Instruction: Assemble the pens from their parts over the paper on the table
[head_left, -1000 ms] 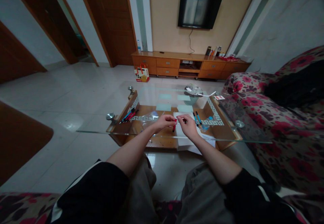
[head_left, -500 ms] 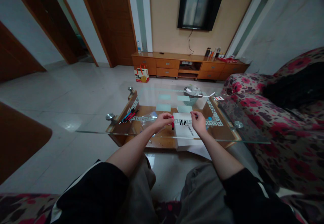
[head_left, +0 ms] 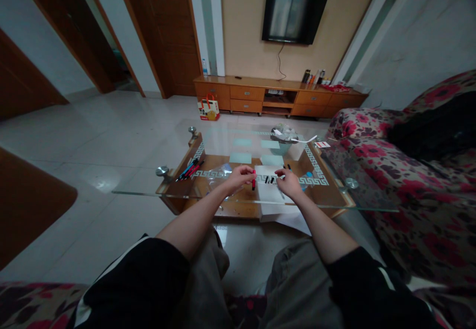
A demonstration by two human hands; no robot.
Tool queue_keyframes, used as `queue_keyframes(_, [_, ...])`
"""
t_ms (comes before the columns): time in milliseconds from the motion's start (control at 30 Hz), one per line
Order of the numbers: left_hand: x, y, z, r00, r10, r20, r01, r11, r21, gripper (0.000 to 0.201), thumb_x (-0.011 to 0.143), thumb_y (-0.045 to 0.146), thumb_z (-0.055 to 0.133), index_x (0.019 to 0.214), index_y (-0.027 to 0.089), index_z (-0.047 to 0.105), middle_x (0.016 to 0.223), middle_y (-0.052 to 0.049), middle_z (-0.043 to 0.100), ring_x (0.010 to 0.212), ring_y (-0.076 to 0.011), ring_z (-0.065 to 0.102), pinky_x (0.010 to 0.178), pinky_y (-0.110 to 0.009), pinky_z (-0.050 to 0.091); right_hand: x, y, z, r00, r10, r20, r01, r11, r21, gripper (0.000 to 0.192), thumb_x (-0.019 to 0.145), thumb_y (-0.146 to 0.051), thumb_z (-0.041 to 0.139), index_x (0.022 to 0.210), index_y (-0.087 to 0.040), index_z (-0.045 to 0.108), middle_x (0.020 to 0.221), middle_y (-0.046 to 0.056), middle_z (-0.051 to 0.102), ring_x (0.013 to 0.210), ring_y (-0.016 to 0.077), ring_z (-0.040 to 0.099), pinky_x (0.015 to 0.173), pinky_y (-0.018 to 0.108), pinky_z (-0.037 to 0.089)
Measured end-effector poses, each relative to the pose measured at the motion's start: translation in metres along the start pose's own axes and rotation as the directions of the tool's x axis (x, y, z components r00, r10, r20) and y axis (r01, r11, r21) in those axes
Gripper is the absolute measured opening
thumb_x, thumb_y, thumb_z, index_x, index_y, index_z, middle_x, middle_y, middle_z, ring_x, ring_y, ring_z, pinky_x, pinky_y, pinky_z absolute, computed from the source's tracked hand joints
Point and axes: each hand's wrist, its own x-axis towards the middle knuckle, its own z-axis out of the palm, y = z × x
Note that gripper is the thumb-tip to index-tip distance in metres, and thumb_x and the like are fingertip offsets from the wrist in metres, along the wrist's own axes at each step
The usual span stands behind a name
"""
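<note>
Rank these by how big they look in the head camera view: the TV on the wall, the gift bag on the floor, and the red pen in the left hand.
1. TV, clearly largest.
2. Gift bag.
3. Red pen held by the left hand, smallest, though nearest the camera.

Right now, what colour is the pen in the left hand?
Red; the pen shows best in the head view, pinched upright in the left hand.

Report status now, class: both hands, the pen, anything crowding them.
Left hand pinching red pen upright over glass table. Right hand low over white paper, by small dark pen parts; grip unclear. Nothing between hands.
</note>
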Motion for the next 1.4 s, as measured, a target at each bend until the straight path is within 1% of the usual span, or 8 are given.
queue_keyframes(233, [-0.001, 0.001, 0.000, 1.000, -0.008, 0.004, 0.008, 1.000, 0.013, 0.037, 0.064, 0.034, 0.085, 0.085, 0.014, 0.061, 0.070, 0.001, 0.065, 0.054, -0.0063, 0.057, 0.054, -0.019, 0.044, -0.002, -0.008, 0.003, 0.992, -0.115, 0.051, 0.114, 0.993, 0.018, 0.037, 0.073, -0.013, 0.059, 0.108, -0.017, 0.069, 0.102, 0.009, 0.066, 0.079, 0.0182, 0.060, 0.081, 0.033, 0.050])
queue_keyframes(367, [-0.001, 0.000, 0.000, 1.000, -0.016, 0.015, 0.015, 1.000, 0.009, 0.037, 0.065, 0.034, 0.085, 0.084, 0.014, 0.060, 0.069, 0.001, 0.065, 0.054, -0.0060, 0.056, 0.054, -0.019, 0.044, -0.003, -0.008, 0.007, 0.981, -0.191, 0.042, 0.190, 0.982, 0.024, 0.034, 0.077, -0.017, 0.061, 0.110, -0.018, 0.069, 0.104, 0.009, 0.064, 0.093, 0.0224, 0.060, 0.088, 0.037, 0.049])
queue_keyframes(533, [-0.001, 0.000, 0.001, 1.000, -0.017, 0.017, 0.017, 1.000, 0.007, 0.038, 0.065, 0.034, 0.085, 0.086, 0.014, 0.061, 0.072, 0.000, 0.066, 0.056, -0.0066, 0.058, 0.055, -0.019, 0.045, -0.003, -0.008, 0.007, 0.977, -0.207, 0.047, 0.208, 0.978, -0.018, 0.031, 0.078, -0.018, 0.064, 0.108, -0.019, 0.070, 0.104, 0.010, 0.064, 0.102, 0.0251, 0.059, 0.098, 0.040, 0.044])
queue_keyframes(733, [-0.004, 0.003, 0.002, 1.000, -0.008, 0.023, 0.008, 1.000, 0.004, 0.039, 0.064, 0.034, 0.086, 0.085, 0.013, 0.061, 0.070, 0.001, 0.065, 0.054, -0.0060, 0.055, 0.055, -0.019, 0.044, -0.007, -0.017, 0.004, 0.971, -0.237, 0.038, 0.237, 0.971, 0.008, 0.024, 0.085, -0.024, 0.063, 0.108, -0.021, 0.071, 0.102, 0.009, 0.063, 0.101, 0.0246, 0.059, 0.097, 0.039, 0.043])
queue_keyframes(867, [-0.005, 0.004, 0.003, 1.000, -0.019, 0.021, 0.019, 1.000, 0.011, 0.039, 0.064, 0.035, 0.086, 0.086, 0.014, 0.061, 0.070, 0.001, 0.065, 0.054, -0.0060, 0.056, 0.055, -0.019, 0.044, -0.009, -0.023, 0.003, 0.973, -0.230, 0.027, 0.230, 0.973, 0.022, 0.021, 0.087, -0.026, 0.063, 0.105, -0.022, 0.072, 0.102, 0.009, 0.063, 0.101, 0.0247, 0.058, 0.096, 0.038, 0.044])
queue_keyframes(1000, [-0.004, 0.004, 0.002, 0.999, -0.021, 0.027, 0.021, 1.000, 0.016, 0.039, 0.064, 0.035, 0.086, 0.086, 0.013, 0.062, 0.070, 0.001, 0.065, 0.055, -0.0063, 0.056, 0.055, -0.020, 0.044, -0.008, -0.022, 0.005, 0.976, -0.216, 0.027, 0.216, 0.976, 0.004, 0.023, 0.084, -0.024, 0.064, 0.106, -0.021, 0.071, 0.100, 0.009, 0.062, 0.100, 0.0248, 0.058, 0.095, 0.038, 0.044])
queue_keyframes(1233, [-0.004, 0.004, 0.002, 1.000, -0.019, 0.021, 0.018, 0.999, 0.028, 0.039, 0.065, 0.036, 0.085, 0.086, 0.013, 0.062, 0.071, 0.001, 0.065, 0.054, -0.0057, 0.056, 0.055, -0.019, 0.044, -0.007, -0.017, 0.007, 0.980, -0.183, 0.075, 0.187, 0.981, -0.056, 0.046, 0.071, -0.002, 0.055, 0.113, -0.015, 0.067, 0.108, 0.010, 0.063, 0.104, 0.0223, 0.057, 0.100, 0.034, 0.043])
queue_keyframes(1400, [-0.002, 0.001, 0.000, 1.000, -0.014, 0.019, 0.013, 0.999, 0.030, 0.038, 0.066, 0.035, 0.085, 0.087, 0.013, 0.062, 0.073, 0.000, 0.065, 0.056, -0.0062, 0.057, 0.055, -0.019, 0.045, -0.003, -0.005, 0.004, 0.985, -0.056, 0.163, 0.078, 0.989, -0.128, 0.053, 0.067, 0.001, 0.055, 0.118, -0.010, 0.063, 0.106, 0.012, 0.065, 0.101, 0.0218, 0.059, 0.095, 0.030, 0.044])
